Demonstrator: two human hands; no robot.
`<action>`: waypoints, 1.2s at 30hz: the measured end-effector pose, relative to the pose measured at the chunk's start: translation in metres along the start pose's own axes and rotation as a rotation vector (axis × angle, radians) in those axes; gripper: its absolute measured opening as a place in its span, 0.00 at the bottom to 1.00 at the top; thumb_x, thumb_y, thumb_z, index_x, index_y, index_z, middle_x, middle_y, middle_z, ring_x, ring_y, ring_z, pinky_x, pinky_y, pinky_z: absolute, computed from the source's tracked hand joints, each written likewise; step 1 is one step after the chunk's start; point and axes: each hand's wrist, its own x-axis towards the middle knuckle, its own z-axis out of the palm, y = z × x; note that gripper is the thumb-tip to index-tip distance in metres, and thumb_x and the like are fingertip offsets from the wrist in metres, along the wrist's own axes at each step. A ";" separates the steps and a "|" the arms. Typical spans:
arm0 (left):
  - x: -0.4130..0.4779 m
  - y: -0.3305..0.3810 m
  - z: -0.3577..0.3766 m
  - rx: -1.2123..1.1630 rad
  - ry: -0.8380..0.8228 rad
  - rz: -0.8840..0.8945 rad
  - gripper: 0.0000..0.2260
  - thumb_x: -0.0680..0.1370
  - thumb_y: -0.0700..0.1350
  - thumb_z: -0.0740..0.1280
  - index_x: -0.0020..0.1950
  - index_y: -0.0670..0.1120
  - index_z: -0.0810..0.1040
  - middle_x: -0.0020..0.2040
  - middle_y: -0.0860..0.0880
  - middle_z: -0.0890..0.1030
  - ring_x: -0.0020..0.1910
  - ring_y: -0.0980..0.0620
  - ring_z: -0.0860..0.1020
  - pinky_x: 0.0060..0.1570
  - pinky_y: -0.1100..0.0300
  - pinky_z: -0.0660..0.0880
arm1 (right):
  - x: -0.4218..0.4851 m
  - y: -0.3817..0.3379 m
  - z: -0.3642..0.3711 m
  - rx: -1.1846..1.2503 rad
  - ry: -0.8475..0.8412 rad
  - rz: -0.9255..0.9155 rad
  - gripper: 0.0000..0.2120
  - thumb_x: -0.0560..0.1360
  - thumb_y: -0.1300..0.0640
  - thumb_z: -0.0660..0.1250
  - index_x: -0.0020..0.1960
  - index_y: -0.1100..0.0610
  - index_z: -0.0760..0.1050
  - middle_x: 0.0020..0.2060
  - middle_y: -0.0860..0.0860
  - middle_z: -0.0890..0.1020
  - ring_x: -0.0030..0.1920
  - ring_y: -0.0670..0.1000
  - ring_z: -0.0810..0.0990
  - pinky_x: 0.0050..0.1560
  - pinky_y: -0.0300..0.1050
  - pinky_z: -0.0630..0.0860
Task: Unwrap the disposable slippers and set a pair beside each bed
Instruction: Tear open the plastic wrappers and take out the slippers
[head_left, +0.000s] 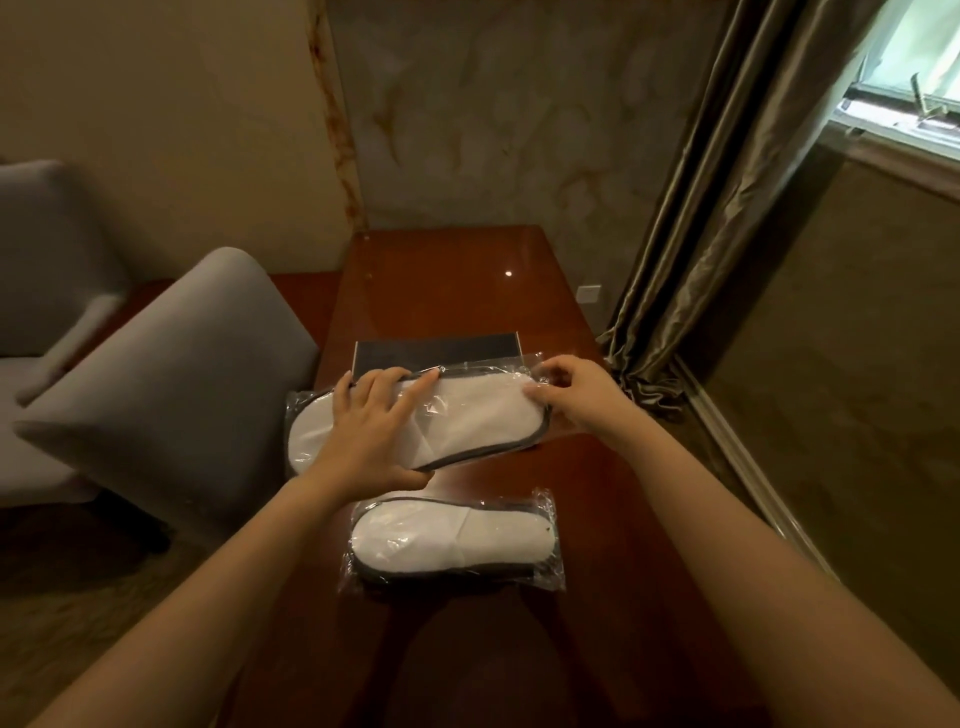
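Evidently these are light, floppy things: the far pack (478, 410) is at the middle of the table (467, 280), with the left grip (371, 421) clamped across it, thumb at its near edge, while the right grip (576, 395) pinches the loose wrap (522, 364) at the toe end. That film looks slick and thin (likely to stretch before tearing), so the slack flap seems the place to pull. The near pack (452, 540) lies still wrapped.

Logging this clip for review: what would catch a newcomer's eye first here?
At the middle of the wooden table, the left hand grips a plastic-wrapped slipper pack while the right hand pinches the wrap at its right end. A second wrapped pack lies nearer, and a grey chair stands at the left.
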 end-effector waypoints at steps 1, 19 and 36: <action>0.001 -0.001 0.001 -0.005 -0.013 -0.004 0.50 0.60 0.65 0.71 0.75 0.58 0.48 0.71 0.48 0.60 0.71 0.45 0.55 0.74 0.41 0.43 | 0.001 0.000 0.000 0.084 0.000 0.002 0.10 0.74 0.56 0.69 0.55 0.53 0.75 0.46 0.48 0.77 0.44 0.46 0.78 0.36 0.34 0.79; 0.016 -0.011 0.003 -0.045 -0.236 0.057 0.51 0.61 0.61 0.72 0.75 0.59 0.43 0.74 0.47 0.52 0.73 0.44 0.51 0.74 0.43 0.49 | 0.022 -0.001 -0.039 -0.789 -0.511 -0.187 0.52 0.63 0.41 0.74 0.76 0.46 0.46 0.72 0.44 0.54 0.70 0.51 0.56 0.71 0.52 0.60; 0.052 -0.036 0.039 -0.062 -0.399 -0.034 0.51 0.65 0.58 0.73 0.75 0.60 0.40 0.76 0.45 0.52 0.74 0.43 0.53 0.74 0.43 0.54 | 0.027 0.043 -0.068 -0.927 -0.428 -0.109 0.56 0.63 0.40 0.73 0.75 0.45 0.36 0.67 0.52 0.59 0.66 0.56 0.61 0.67 0.52 0.63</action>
